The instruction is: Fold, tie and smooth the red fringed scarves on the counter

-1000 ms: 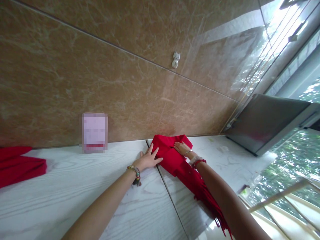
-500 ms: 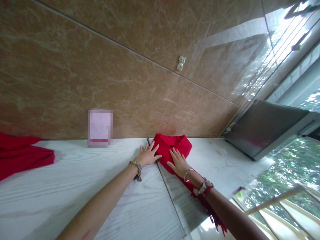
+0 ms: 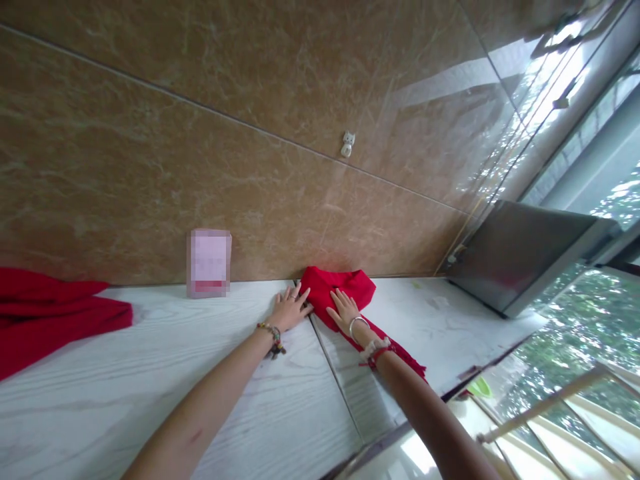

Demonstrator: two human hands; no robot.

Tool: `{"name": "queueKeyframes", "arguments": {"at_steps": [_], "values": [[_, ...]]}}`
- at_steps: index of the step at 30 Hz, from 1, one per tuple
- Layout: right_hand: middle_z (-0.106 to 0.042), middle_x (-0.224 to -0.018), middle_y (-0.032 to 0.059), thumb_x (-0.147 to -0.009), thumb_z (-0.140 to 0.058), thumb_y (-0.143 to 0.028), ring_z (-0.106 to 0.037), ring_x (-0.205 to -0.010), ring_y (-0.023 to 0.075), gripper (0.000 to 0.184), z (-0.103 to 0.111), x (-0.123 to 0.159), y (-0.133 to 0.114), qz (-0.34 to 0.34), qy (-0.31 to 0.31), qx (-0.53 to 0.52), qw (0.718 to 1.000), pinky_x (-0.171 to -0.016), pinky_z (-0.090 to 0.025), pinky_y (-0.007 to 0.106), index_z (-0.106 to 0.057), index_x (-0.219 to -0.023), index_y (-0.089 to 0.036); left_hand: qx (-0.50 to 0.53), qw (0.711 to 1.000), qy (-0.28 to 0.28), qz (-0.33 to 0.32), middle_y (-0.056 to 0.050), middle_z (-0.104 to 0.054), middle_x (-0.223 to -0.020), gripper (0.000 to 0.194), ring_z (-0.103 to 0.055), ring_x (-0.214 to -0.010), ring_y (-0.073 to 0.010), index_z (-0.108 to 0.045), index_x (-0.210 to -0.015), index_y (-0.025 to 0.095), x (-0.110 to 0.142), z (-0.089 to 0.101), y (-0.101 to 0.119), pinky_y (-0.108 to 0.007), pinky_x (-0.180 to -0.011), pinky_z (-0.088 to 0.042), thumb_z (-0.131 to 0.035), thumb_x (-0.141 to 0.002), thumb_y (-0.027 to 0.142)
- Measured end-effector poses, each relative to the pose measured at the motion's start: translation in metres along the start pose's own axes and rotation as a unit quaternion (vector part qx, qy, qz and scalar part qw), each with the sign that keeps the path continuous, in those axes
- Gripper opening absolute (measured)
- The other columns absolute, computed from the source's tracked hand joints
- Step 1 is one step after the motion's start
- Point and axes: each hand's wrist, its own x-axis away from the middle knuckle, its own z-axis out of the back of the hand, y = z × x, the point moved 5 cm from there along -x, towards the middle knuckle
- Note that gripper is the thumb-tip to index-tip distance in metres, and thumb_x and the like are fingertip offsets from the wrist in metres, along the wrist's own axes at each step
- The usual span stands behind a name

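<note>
Red cloth [image 3: 361, 288] lies on the table [image 3: 150, 353], by the wall [image 3: 150, 167]. The right hand [image 3: 346, 313] has moved back from the wall and lies flat and open on the cloth's middle. The left hand [image 3: 289, 312] is open by its edge, gripping nothing.

A: ok so the cloth [image 3: 357, 287] by the hands is plain bright red, and the other cloth [image 3: 60, 320] is red too?
B: yep, slightly darker in its folds. wall [image 3: 225, 180] is brown with pale marbled veins, worktop [image 3: 240, 393] whitish with grey wood-grain streaks.
A: and the blurred box [image 3: 209, 263]?
B: pale lilac, red stripe low down. cat figure [image 3: 347, 144]'s white, bangle [image 3: 359, 325] silvery, beaded bracelet [image 3: 274, 339] multicoloured.
</note>
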Motion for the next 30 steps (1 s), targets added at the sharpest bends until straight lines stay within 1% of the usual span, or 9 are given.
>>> {"name": "queueKeyframes", "arguments": {"at_steps": [2, 3, 8, 11, 14, 18, 21, 25, 30], "values": [[-0.03, -0.142, 0.0071, -0.089, -0.031, -0.04, -0.023, -0.131, 0.0231, 0.049, -0.001, -0.003, 0.001, -0.003, 0.021, -0.015, 1.0, -0.106, -0.024, 0.04, -0.034, -0.135, -0.024, -0.006, 1.0, 0.001, 0.001, -0.01, -0.008, -0.148, 0.057, -0.013, -0.133, -0.0327, -0.02, -0.14, 0.025, 0.001, 0.002, 0.001, -0.053, -0.1, -0.021, -0.027, -0.089, 0.05], [-0.028, -0.143, 0.0055, -0.088, -0.03, -0.041, -0.02, -0.133, 0.0224, 0.052, -0.002, -0.003, 0.003, -0.003, 0.028, -0.023, 0.999, -0.107, -0.021, 0.039, -0.031, -0.136, -0.023, -0.009, 1.0, 0.0, 0.001, -0.01, -0.009, -0.148, 0.057, -0.014, -0.133, -0.0323, -0.02, -0.139, 0.025, 0.002, 0.002, 0.001, -0.052, -0.1, -0.022, -0.027, -0.089, 0.05], [-0.025, -0.144, 0.0015, -0.086, -0.029, -0.044, -0.017, -0.133, 0.0204, 0.056, -0.011, 0.001, 0.011, -0.007, 0.013, -0.042, 0.999, -0.108, -0.019, 0.038, -0.026, -0.138, -0.025, -0.018, 1.0, -0.005, -0.007, -0.009, -0.012, -0.148, 0.055, -0.018, -0.132, -0.0311, -0.023, -0.139, 0.027, 0.006, 0.005, 0.004, -0.05, -0.1, -0.022, -0.027, -0.089, 0.05], [-0.022, -0.145, 0.0045, -0.087, -0.029, -0.043, -0.018, -0.133, 0.0209, 0.056, -0.01, 0.003, 0.012, -0.004, -0.009, -0.033, 0.999, -0.108, -0.019, 0.036, -0.027, -0.139, -0.021, -0.023, 1.0, 0.001, -0.014, -0.011, -0.016, -0.147, 0.055, -0.023, -0.13, -0.0308, -0.024, -0.138, 0.025, 0.009, 0.004, 0.005, -0.048, -0.1, -0.023, -0.027, -0.089, 0.05], [-0.022, -0.145, 0.0116, -0.088, -0.03, -0.041, -0.019, -0.133, 0.0251, 0.056, -0.004, 0.003, 0.009, 0.006, -0.021, -0.026, 0.999, -0.106, -0.019, 0.042, -0.029, -0.137, -0.014, -0.026, 1.0, 0.002, -0.018, -0.01, -0.02, -0.146, 0.055, -0.025, -0.13, -0.0281, -0.025, -0.138, 0.025, 0.017, 0.002, 0.0, -0.045, -0.101, -0.023, -0.026, -0.089, 0.05], [-0.024, -0.144, 0.0139, -0.089, -0.032, -0.041, -0.015, -0.134, 0.026, 0.054, 0.011, -0.002, -0.005, 0.023, -0.004, -0.033, 0.999, -0.106, -0.016, 0.048, -0.032, -0.135, -0.013, -0.041, 0.999, -0.018, -0.021, -0.005, -0.024, -0.145, 0.052, -0.023, -0.131, -0.0246, -0.028, -0.136, 0.028, 0.041, 0.005, -0.02, -0.041, -0.104, -0.021, -0.026, -0.089, 0.051], [-0.025, -0.144, 0.012, -0.09, -0.03, -0.041, -0.014, -0.134, 0.0234, 0.053, 0.021, -0.009, -0.032, 0.043, 0.013, -0.036, 0.998, -0.106, -0.016, 0.047, -0.031, -0.136, -0.015, -0.062, 0.998, -0.025, -0.007, -0.005, -0.025, -0.145, 0.051, -0.021, -0.132, -0.0237, -0.03, -0.136, 0.026, 0.071, 0.016, -0.049, -0.039, -0.105, -0.021, -0.026, -0.09, 0.048], [-0.028, -0.143, 0.0111, -0.09, -0.032, -0.04, -0.019, -0.133, 0.0218, 0.05, 0.022, -0.017, -0.094, 0.092, 0.009, -0.068, 0.993, -0.106, -0.019, 0.043, -0.033, -0.135, -0.016, -0.094, 0.994, -0.025, 0.041, -0.005, -0.027, -0.144, 0.048, -0.021, -0.132, -0.0212, -0.035, -0.134, 0.024, 0.121, 0.037, -0.091, -0.035, -0.105, -0.021, -0.027, -0.091, 0.043], [-0.03, -0.142, 0.0109, -0.09, -0.034, -0.039, -0.022, -0.132, 0.0207, 0.048, 0.008, -0.017, -0.178, 0.143, -0.01, -0.133, 0.981, -0.105, -0.022, 0.041, -0.036, -0.133, -0.017, -0.134, 0.983, 0.014, 0.123, -0.007, -0.017, -0.147, 0.047, -0.01, -0.134, -0.0269, -0.036, -0.133, 0.024, 0.18, 0.063, -0.134, -0.046, -0.105, -0.017, -0.029, -0.09, 0.041]]}}
